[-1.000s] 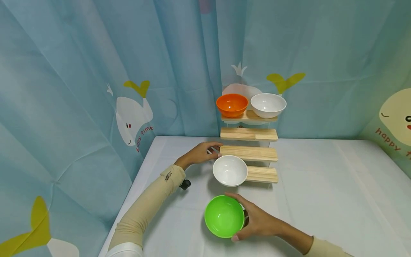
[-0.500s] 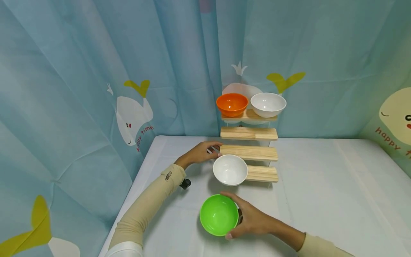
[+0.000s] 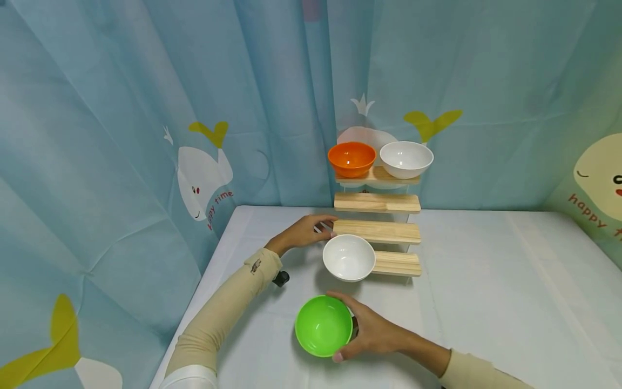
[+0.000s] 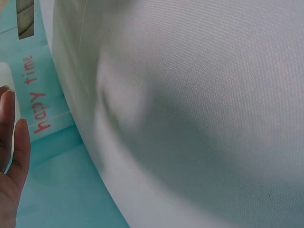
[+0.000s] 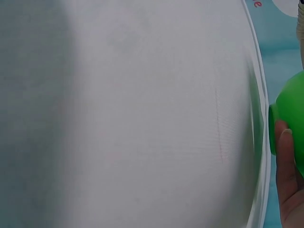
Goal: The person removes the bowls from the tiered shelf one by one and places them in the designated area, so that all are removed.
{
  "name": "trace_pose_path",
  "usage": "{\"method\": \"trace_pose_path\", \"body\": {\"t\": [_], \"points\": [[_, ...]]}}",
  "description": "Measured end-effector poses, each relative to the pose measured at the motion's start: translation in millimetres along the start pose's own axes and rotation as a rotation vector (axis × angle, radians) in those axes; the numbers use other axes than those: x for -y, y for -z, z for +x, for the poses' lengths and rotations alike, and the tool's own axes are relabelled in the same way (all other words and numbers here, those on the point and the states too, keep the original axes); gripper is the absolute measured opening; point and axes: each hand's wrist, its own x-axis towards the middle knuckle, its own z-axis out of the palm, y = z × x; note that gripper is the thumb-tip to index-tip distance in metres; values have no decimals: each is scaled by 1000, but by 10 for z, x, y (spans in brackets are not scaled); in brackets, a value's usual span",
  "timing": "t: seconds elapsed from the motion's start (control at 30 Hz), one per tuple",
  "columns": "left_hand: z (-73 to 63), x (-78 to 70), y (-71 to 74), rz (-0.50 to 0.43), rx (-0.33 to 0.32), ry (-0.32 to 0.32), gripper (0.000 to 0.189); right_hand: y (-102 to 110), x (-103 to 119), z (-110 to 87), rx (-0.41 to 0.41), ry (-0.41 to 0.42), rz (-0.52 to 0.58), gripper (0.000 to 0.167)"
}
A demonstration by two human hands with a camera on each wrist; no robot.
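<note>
My right hand (image 3: pixel 366 329) grips a green bowl (image 3: pixel 323 327) by its right side, thumb at the near rim and fingers at the far rim. In the right wrist view, the fingers lie along the outside of the green bowl (image 5: pixel 292 109), close to its foot. A stepped wooden shelf (image 3: pixel 376 202) stands at the back. Its left end is held by my left hand (image 3: pixel 303 231), with thumb and fingers on either side of a plank's end. A white bowl (image 3: pixel 349 258) sits on the lowest step, left part. In the left wrist view, fingers (image 4: pixel 20 156) show at the edge.
On the top step, an orange bowl (image 3: pixel 352 160) stands beside another white bowl (image 3: pixel 406 160). A small black object (image 3: pixel 281 279) shows beneath the left forearm. Patterned blue curtains (image 3: pixel 272 108) hang behind and left of the white-covered table (image 3: pixel 486 281).
My right hand has carried the green bowl a little to the left, in front of the white bowl. My left hand stays at the shelf.
</note>
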Motion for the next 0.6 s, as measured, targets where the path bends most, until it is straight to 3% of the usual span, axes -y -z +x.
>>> {"method": "trace_pose_path", "body": {"t": [0.6], "points": [[-4, -30, 4, 3, 11, 8, 51, -56, 26, 191, -2, 3, -38, 112]]}}
